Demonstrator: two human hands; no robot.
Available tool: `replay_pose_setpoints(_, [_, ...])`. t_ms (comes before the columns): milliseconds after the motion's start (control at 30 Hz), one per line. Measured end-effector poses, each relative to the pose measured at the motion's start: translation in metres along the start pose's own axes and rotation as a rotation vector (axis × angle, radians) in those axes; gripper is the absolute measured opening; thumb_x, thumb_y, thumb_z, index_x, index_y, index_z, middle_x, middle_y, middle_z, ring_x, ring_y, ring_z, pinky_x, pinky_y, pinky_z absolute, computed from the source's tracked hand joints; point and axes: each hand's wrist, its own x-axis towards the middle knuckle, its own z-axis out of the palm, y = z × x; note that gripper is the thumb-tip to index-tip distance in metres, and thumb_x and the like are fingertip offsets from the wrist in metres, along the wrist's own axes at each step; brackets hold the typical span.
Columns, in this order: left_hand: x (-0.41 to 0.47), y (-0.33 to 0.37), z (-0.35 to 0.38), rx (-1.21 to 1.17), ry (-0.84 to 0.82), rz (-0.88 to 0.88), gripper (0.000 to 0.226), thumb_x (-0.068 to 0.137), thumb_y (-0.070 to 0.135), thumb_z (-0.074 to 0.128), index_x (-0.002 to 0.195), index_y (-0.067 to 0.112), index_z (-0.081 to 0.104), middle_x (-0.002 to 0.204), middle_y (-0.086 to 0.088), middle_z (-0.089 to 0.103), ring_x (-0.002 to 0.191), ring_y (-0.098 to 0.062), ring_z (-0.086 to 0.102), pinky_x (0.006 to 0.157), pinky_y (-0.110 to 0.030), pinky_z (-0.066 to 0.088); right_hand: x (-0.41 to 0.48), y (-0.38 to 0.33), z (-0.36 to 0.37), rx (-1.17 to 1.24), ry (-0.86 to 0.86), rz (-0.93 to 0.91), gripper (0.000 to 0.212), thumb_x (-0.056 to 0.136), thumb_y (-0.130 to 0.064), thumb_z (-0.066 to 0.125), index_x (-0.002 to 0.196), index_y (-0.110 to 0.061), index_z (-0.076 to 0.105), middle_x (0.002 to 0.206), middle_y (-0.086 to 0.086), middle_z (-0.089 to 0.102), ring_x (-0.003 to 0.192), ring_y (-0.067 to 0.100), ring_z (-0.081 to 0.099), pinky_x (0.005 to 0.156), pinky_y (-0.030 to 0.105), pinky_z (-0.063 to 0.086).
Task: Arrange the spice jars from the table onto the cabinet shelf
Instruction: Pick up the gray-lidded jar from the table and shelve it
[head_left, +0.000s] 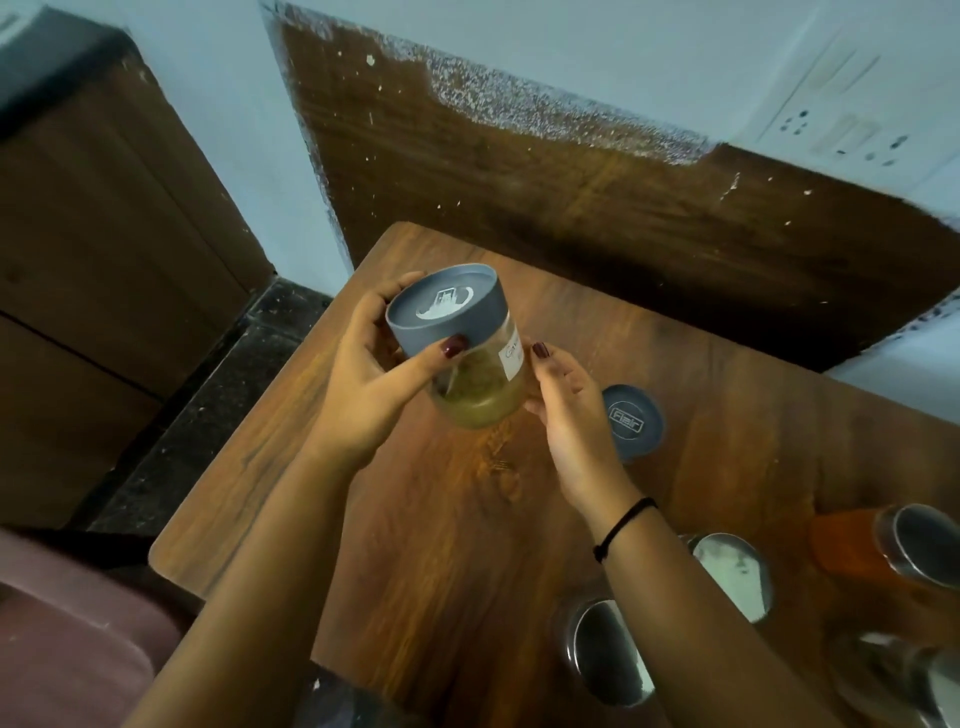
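A clear spice jar (470, 353) with a grey lid and greenish-yellow contents is lifted above the wooden table (415, 519), tilted with its lid toward me. My left hand (363, 384) wraps around its left side, thumb just below the lid. My right hand (566, 405) touches its right side near a white label. A second grey-lidded jar (634, 421) stands on the table just right of my right hand. Several steel-lidded jars, one with orange contents (883, 545), stand at the table's lower right.
A dark wooden panel (519, 171) leans against the pale wall behind the table. A brown cabinet door (104, 234) is at the left, above a dark speckled floor strip (208, 415). A maroon seat (67, 649) is at lower left. A switchboard (852, 114) is on the wall at upper right.
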Motion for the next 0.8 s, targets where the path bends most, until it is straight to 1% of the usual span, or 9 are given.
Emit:
replay_pose_setpoints(67, [-0.002, 0.010, 0.005, -0.008, -0.029, 0.025, 0.076, 0.069, 0.042, 0.074, 0.135, 0.015, 0.048, 0.132, -0.001, 0.059, 0.122, -0.017, 0.058, 0.090, -0.029, 0.056, -0.005, -0.012, -0.005, 0.016, -0.028, -0.036, 0.022, 0.102, -0.031, 0.045, 0.104, -0.026, 0.066, 0.097, -0.012, 0.074, 0.095, 0.000, 0.068, 0.075, 0.015, 0.054])
replay_pose_setpoints(167, [-0.005, 0.024, 0.013, 0.000, -0.057, 0.063, 0.068, 0.070, 0.044, 0.072, 0.130, 0.022, 0.051, 0.128, 0.004, 0.061, 0.121, -0.016, 0.059, 0.090, -0.031, 0.056, -0.012, -0.030, -0.010, 0.037, -0.082, -0.104, 0.028, 0.099, -0.038, 0.046, 0.103, -0.018, 0.065, 0.100, 0.002, 0.072, 0.093, 0.010, 0.067, 0.079, 0.024, 0.054])
replay_pose_setpoints(267, [-0.008, 0.037, 0.020, -0.002, -0.075, 0.098, 0.062, 0.070, 0.044, 0.072, 0.126, 0.026, 0.052, 0.125, 0.007, 0.061, 0.120, -0.016, 0.060, 0.088, -0.028, 0.056, -0.022, -0.044, -0.015, 0.060, -0.148, -0.167, 0.035, 0.094, -0.046, 0.052, 0.109, -0.016, 0.063, 0.104, 0.004, 0.071, 0.095, 0.010, 0.067, 0.078, 0.022, 0.055])
replay_pose_setpoints(333, [-0.009, 0.045, 0.023, -0.020, -0.081, 0.114, 0.070, 0.070, 0.046, 0.074, 0.131, 0.020, 0.051, 0.129, 0.002, 0.060, 0.121, -0.018, 0.059, 0.088, -0.029, 0.056, -0.027, -0.050, -0.018, 0.050, -0.174, -0.204, 0.054, 0.086, -0.055, 0.061, 0.115, -0.010, 0.061, 0.105, 0.003, 0.071, 0.098, 0.011, 0.068, 0.078, 0.020, 0.054])
replay_pose_setpoints(400, [-0.010, 0.053, 0.026, -0.035, -0.094, 0.127, 0.081, 0.068, 0.055, 0.078, 0.134, 0.016, 0.051, 0.130, 0.001, 0.060, 0.120, -0.018, 0.059, 0.086, -0.030, 0.057, -0.032, -0.055, -0.021, 0.063, -0.194, -0.215, 0.072, 0.074, -0.064, 0.068, 0.121, -0.011, 0.058, 0.113, 0.003, 0.070, 0.106, 0.015, 0.067, 0.082, 0.023, 0.054])
replay_pose_setpoints(500, [-0.012, 0.065, 0.031, -0.039, -0.104, 0.143, 0.080, 0.067, 0.059, 0.078, 0.131, 0.019, 0.053, 0.123, 0.006, 0.062, 0.116, -0.016, 0.061, 0.081, -0.027, 0.056, -0.040, -0.064, -0.026, 0.135, -0.245, -0.234, 0.070, 0.068, -0.054, 0.074, 0.124, -0.017, 0.056, 0.116, -0.003, 0.070, 0.110, 0.015, 0.066, 0.083, 0.023, 0.054])
replay_pose_setpoints(567, [-0.012, 0.071, 0.035, -0.035, -0.106, 0.151, 0.086, 0.065, 0.064, 0.077, 0.133, 0.017, 0.053, 0.125, 0.004, 0.062, 0.118, -0.018, 0.061, 0.082, -0.026, 0.055, -0.045, -0.070, -0.029, 0.179, -0.283, -0.253, 0.066, 0.067, -0.044, 0.076, 0.125, -0.021, 0.054, 0.116, -0.007, 0.070, 0.112, 0.014, 0.065, 0.084, 0.024, 0.055])
replay_pose_setpoints(667, [-0.012, 0.077, 0.042, -0.040, -0.107, 0.152, 0.096, 0.062, 0.068, 0.077, 0.137, 0.015, 0.051, 0.129, -0.003, 0.060, 0.120, -0.022, 0.060, 0.084, -0.031, 0.056, -0.048, -0.076, -0.033, 0.215, -0.298, -0.295, 0.071, 0.068, -0.036, 0.079, 0.130, -0.017, 0.051, 0.122, -0.001, 0.067, 0.116, 0.019, 0.064, 0.085, 0.027, 0.055])
replay_pose_setpoints(800, [-0.014, 0.086, 0.054, -0.043, -0.110, 0.153, 0.097, 0.058, 0.071, 0.077, 0.135, 0.018, 0.052, 0.123, 0.006, 0.063, 0.116, -0.016, 0.062, 0.082, -0.029, 0.057, -0.050, -0.080, -0.036, 0.259, -0.257, -0.324, 0.076, 0.069, -0.038, 0.082, 0.133, -0.013, 0.050, 0.127, 0.009, 0.063, 0.118, 0.024, 0.062, 0.087, 0.031, 0.055])
